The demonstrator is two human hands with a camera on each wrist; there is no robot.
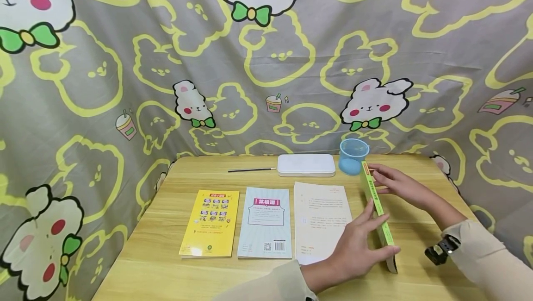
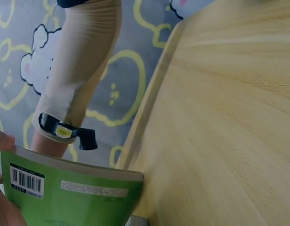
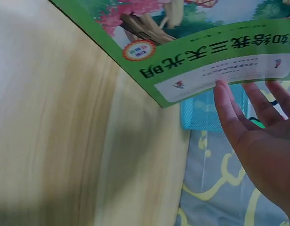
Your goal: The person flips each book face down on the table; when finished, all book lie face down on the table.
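Note:
A green book (image 1: 376, 208) stands on edge at the right of the table, its spine facing up. My left hand (image 1: 354, 245) grips it near the close end, fingers on one side and thumb across the spine. In the left wrist view the book's green back cover (image 2: 79, 193) shows a barcode. My right hand (image 1: 401, 187) is at the book's far end. In the right wrist view, the fairly straight fingers (image 3: 232, 113) touch the edge of the picture cover (image 3: 206, 47). Left of this book lie a cream book (image 1: 320, 217), a light blue book (image 1: 265, 227) and a yellow book (image 1: 210, 222).
Along the back of the wooden table (image 1: 137, 264) are a dark pencil-like stick (image 1: 251, 170), a white case (image 1: 306, 165) and a blue see-through cup (image 1: 353, 157). A patterned curtain (image 1: 266, 60) hangs behind and around the table.

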